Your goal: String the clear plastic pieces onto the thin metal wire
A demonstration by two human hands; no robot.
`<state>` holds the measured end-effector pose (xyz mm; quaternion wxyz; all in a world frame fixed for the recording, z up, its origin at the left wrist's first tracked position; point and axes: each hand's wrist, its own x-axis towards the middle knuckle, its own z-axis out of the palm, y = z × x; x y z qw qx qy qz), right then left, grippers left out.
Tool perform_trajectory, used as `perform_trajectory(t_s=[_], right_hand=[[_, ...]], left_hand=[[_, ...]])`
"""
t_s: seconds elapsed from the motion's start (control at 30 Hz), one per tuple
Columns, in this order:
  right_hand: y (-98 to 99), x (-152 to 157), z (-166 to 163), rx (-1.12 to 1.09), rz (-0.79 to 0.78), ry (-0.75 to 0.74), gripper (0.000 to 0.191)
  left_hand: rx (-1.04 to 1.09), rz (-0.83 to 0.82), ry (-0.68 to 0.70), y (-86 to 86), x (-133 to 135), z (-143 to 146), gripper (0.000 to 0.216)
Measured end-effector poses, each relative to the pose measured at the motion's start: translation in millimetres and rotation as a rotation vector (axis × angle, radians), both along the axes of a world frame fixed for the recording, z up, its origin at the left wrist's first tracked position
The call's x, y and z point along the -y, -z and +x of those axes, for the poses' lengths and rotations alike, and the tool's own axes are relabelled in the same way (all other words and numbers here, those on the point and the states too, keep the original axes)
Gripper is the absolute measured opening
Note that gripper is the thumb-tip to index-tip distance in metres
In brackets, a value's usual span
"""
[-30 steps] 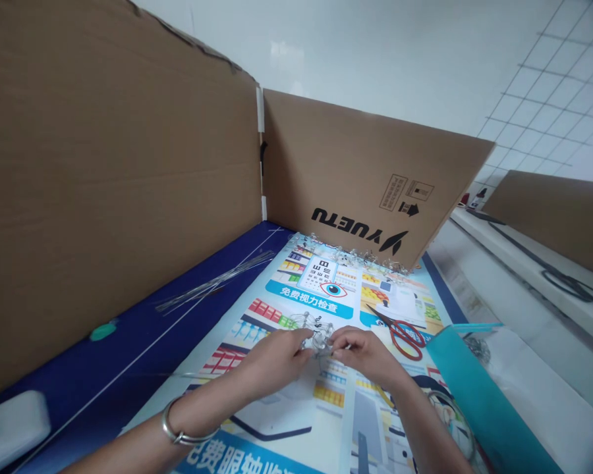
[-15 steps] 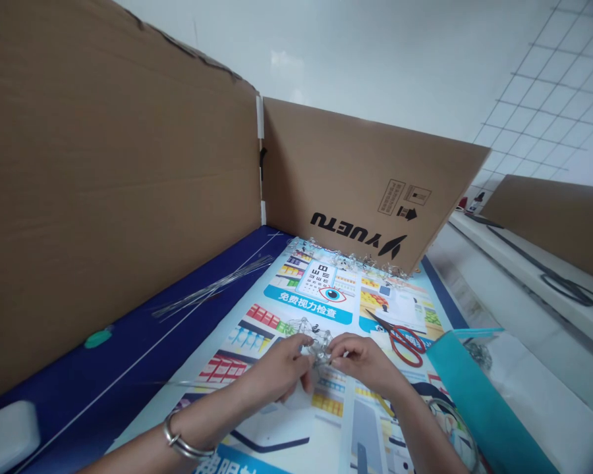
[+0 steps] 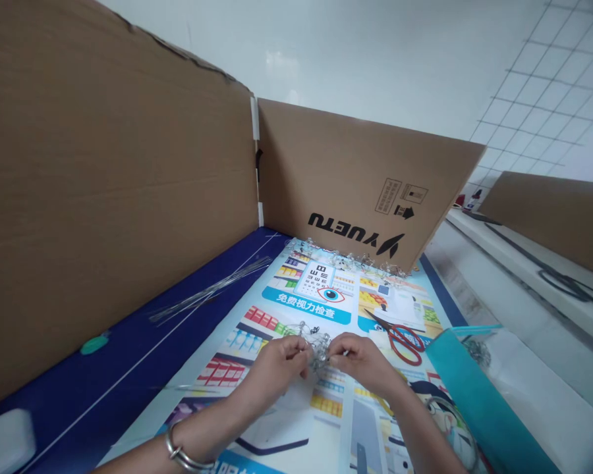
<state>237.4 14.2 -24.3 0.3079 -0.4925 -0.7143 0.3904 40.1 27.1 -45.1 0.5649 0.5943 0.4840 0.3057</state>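
Observation:
My left hand point(image 3: 277, 365) and my right hand point(image 3: 363, 362) meet over a colourful printed poster point(image 3: 296, 303) on the table. Both pinch a small tangle of clear beads on thin wire point(image 3: 317, 343) held between their fingertips. The fingers of both hands are curled and closed on it. A silver bangle point(image 3: 180, 454) circles my left wrist. A thin wire runs leftwards from my left hand across the poster.
Red-handled scissors point(image 3: 404, 340) lie right of my hands. A teal bag point(image 3: 479, 401) sits at the right. A bundle of straight wires point(image 3: 210, 289) lies on the blue surface at the left. Cardboard walls point(image 3: 356, 191) enclose the back and left. More clear beads point(image 3: 356, 260) line the back wall's foot.
The hands keep pinching the beaded wire piece and have shifted only slightly; the view has drifted a little.

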Motion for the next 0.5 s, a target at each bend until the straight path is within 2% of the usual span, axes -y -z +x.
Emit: perform_trajectory(t_s=[0.2,0.37,0.5], right_hand=[[-3.2,1.5,-1.5,0.035,0.043,0.003,0.008],[-14.1,7.0,-8.3,0.113,0.160,0.077,0.011],[-21.2,13.9,-17.9,0.218,0.275,0.148,0.014]], left_hand=[[0.084,-0.048,-0.062,-5.9,10.1,3.6,0.023],[0.061,0.029,-0.099,-4.5,12.8,3.6,0.020],[0.013,0.122,-0.059,-2.7,14.2,3.3,0.018]])
